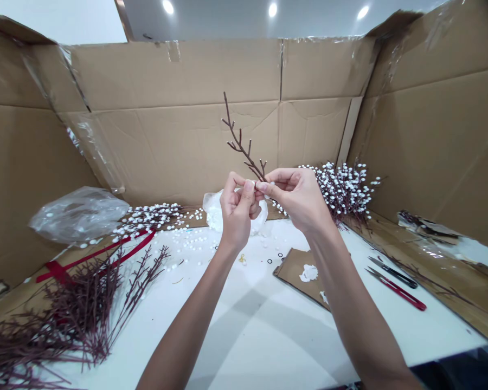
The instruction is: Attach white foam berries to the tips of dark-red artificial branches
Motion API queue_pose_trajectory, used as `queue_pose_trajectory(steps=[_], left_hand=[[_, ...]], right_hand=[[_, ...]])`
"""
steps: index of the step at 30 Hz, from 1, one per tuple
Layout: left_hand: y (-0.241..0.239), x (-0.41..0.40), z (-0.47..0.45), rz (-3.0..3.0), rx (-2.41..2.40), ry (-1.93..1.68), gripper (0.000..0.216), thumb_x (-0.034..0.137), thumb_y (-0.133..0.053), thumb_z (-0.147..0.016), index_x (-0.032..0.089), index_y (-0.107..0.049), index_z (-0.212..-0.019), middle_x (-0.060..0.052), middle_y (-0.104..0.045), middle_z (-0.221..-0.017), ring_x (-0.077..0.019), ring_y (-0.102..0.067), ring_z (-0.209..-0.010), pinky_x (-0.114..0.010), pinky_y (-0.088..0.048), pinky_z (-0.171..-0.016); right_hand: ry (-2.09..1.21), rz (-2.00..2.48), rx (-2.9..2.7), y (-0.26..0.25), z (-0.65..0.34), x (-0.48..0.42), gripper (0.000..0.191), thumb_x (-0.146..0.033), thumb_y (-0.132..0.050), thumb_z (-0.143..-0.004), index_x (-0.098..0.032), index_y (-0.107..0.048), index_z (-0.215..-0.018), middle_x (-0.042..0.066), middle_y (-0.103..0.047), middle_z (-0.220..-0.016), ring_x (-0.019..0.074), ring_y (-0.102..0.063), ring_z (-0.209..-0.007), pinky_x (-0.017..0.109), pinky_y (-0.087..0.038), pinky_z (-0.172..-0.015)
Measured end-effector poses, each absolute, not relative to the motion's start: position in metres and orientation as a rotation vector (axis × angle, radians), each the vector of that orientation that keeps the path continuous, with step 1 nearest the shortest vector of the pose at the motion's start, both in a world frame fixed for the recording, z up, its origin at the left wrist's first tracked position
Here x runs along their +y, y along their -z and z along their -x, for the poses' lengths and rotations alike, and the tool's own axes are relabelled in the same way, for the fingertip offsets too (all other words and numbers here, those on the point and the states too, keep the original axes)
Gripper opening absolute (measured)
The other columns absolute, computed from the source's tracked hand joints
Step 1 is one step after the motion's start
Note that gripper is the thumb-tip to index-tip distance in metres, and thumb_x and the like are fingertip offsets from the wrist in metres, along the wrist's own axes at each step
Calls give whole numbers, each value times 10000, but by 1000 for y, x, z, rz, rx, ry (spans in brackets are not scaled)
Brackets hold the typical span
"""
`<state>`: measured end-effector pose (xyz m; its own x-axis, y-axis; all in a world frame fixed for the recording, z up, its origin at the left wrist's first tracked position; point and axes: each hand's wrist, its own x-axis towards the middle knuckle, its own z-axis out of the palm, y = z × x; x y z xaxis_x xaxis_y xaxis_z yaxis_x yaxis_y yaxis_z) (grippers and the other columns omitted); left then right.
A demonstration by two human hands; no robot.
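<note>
In front of the back cardboard wall, my right hand (299,197) pinches the lower part of a bare brown artificial twig (239,143) between thumb and forefinger. The twig leans up to the left, its short side shoots tipped with white. My left hand (238,208) meets the right fingertips at the twig's base, thumb and forefinger pressed together. A small white ball (252,184) seems to show between them, partly covered. Below my right hand lies a cardboard piece (290,271) with a white paste blob (308,273). An open plastic bag (213,211) of white balls sits behind my left hand.
Bare brown twigs (85,303) are heaped at the left by a red ribbon (136,246). White-berried twigs (345,189) stand at the back right; more berried twigs (150,215) lie back left. Black snips (394,272) and red snips (398,290) lie right. Cardboard walls (187,141) surround the table.
</note>
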<state>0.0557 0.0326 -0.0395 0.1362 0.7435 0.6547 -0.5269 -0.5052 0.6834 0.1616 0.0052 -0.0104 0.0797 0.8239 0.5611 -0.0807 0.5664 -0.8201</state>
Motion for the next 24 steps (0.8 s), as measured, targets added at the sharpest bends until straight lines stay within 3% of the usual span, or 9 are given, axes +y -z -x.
queue_pose_trajectory(steps=[4, 9, 13, 19, 24], left_hand=[[37, 32, -55, -1374, 266, -1609, 327, 373, -637, -788, 202, -373, -700, 76, -472, -526, -5, -194, -353, -168, -136, -359], [32, 32, -51, -1350, 300, -1686, 341, 389, -642, -781, 200, -375, -683, 111, -294, -455, -16, -173, -353, -160, -138, -359], [28, 32, -45, -1374, 329, -1742, 365, 397, -663, -761, 206, -363, -678, 114, -238, -459, -22, -169, -356, -164, -132, -362], [26, 30, -42, -1430, 389, -1807, 316, 404, -623, -794, 215, -385, -709, 119, -247, -424, -31, -164, -351, -164, -140, -363], [24, 31, -37, -1419, 447, -1771, 351, 501, -610, -766, 228, -391, -759, 126, -236, -446, -35, -158, -354, -167, -130, -357]], right_hand=[[-855, 682, -1375, 10, -166, 6, 249, -337, -788, -567, -148, -646, -643, -2, -629, -605, 103, -579, -591, 242, -471, -574], [-895, 741, -1434, 7, -171, 3, 365, -294, -822, -526, -147, -657, -816, 33, -671, -779, 136, -638, -728, 292, -535, -717], [-878, 819, -1455, 6, -172, 0, 370, -281, -810, -543, -158, -640, -847, 52, -678, -860, 136, -648, -699, 305, -562, -681], [-893, 934, -1503, 6, -171, -2, 307, -170, -729, -623, -161, -610, -906, 28, -682, -663, 151, -663, -624, 267, -535, -567], [-1029, 711, -1380, 8, -173, 4, 321, -217, -746, -627, -151, -575, -891, 44, -711, -714, 158, -693, -672, 336, -573, -732]])
